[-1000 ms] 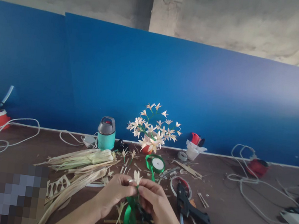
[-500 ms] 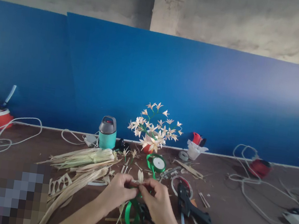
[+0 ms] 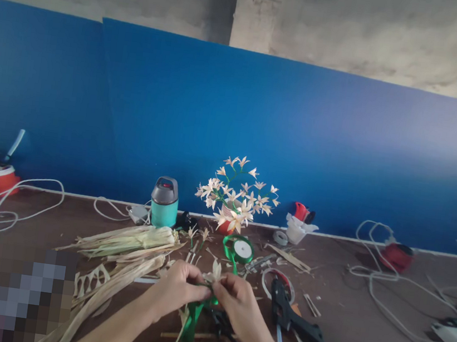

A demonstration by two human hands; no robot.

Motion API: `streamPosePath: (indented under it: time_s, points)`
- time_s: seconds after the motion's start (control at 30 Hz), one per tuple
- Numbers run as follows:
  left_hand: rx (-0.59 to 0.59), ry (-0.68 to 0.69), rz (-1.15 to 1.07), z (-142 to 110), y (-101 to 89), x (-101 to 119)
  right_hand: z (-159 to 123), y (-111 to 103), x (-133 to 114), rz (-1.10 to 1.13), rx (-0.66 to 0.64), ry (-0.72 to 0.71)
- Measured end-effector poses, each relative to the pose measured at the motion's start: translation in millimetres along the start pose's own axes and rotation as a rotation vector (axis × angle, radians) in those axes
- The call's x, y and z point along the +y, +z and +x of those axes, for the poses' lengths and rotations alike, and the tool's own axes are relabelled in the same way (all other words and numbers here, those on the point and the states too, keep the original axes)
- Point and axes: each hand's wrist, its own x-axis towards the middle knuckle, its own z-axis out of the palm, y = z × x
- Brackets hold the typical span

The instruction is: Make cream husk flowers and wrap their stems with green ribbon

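Green ribbon (image 3: 192,323) hangs below our left hand (image 3: 179,291), whose thumb and fingers are pinched together at the base of a pale flower (image 3: 216,271). Our right hand (image 3: 239,301) meets it there, thumb and forefinger also closed on the base, so the flower stands upright between our fingertips, over the near middle of the table (image 3: 360,323). The fingertips hide the stem, and we cannot tell which hand bears more of the ribbon.

For neat work here, we would judge that a light, steady pinch low on the flower serves best, because the thin petals look easy to crease. One hand should keep the base from turning while the other handles the ribbon, holding it flat and snug, without twists. We should also give the hanging length room, since it drops close to the black scissors (image 3: 219,321) and some dry scraps that might snag it.

Beyond our hands sits the ribbon spool (image 3: 242,249), with a strip leading down behind our right hand. Right of that hand lies the glue gun (image 3: 297,320); its nozzle calls for care, as we cannot tell whether it is hot.
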Motion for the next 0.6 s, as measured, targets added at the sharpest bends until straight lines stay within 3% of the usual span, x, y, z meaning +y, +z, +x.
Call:
streamPosePath:
  time_s: [0.23, 0.37, 0.6]
  points:
    - [0.071, 0.040, 0.178, -2, -8.4, 4, 2, -2, 4, 0.012, 0.004, -0.020]
    - [-0.015, 0.024, -0.024, -4, -10.2, 14, 2, -3, 1, 0.095, 0.000, -0.018]
    - [-0.010, 0.028, -0.195, -1, -1.5, 10, -1, 0, -7, 0.344, -0.027, 0.011]
